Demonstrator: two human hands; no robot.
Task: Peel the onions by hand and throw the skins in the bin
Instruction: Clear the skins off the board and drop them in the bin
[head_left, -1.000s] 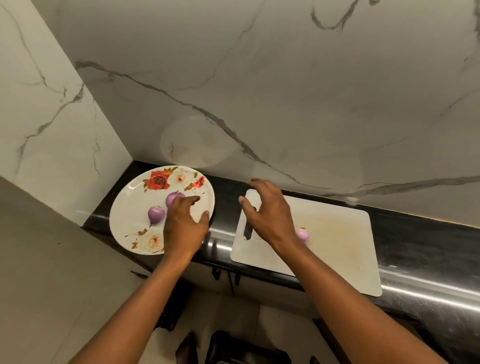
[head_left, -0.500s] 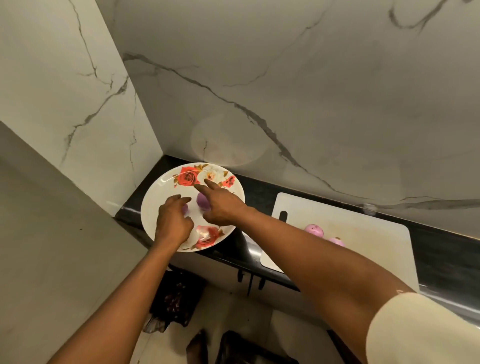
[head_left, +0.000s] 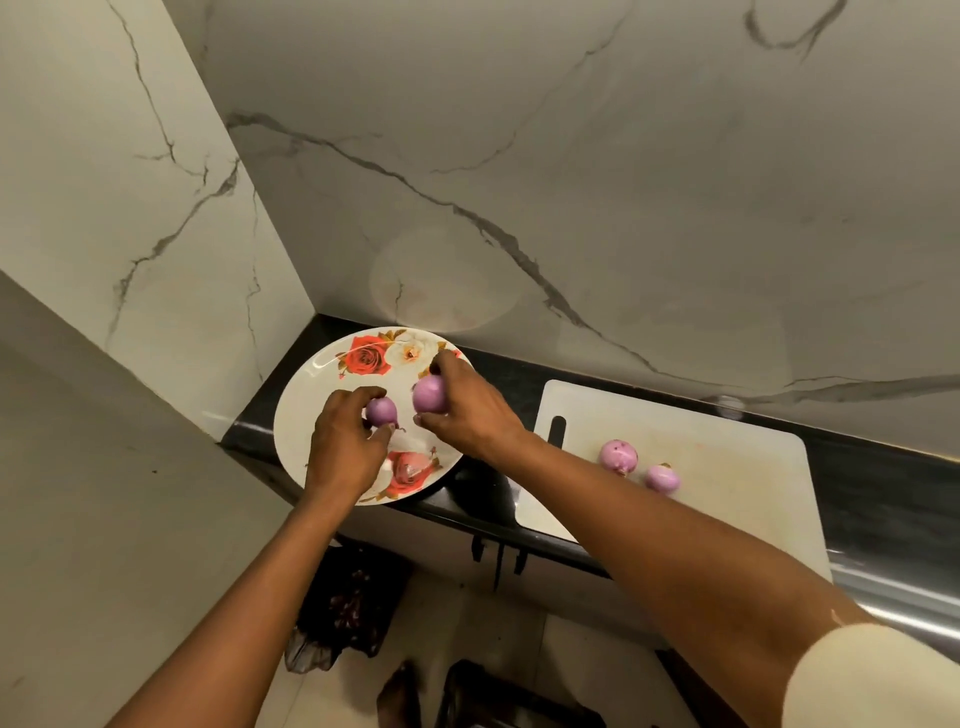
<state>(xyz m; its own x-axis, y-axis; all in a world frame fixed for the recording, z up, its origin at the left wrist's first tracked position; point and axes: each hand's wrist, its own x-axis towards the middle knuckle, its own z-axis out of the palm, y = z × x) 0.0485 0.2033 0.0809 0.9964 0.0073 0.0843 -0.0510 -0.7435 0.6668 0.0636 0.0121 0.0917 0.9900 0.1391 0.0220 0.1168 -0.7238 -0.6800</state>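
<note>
Left hand (head_left: 345, 447): grasps the small onion (head_left: 382, 410) over the plate (head_left: 306, 400).
Right hand (head_left: 467, 410): grasps the bigger onion (head_left: 430, 394).
Board (head_left: 727, 467): two onions (head_left: 618, 456).

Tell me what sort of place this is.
Most likely a home kitchen: a black counter against marble-look wall tiles, a white cutting board with two onions on it, and a flowered plate.

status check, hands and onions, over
Left hand pinches small purple onion over round floral plate. Right hand grips bigger purple onion beside it. Two pink onions lie on white cutting board. Nothing blocking.
</note>
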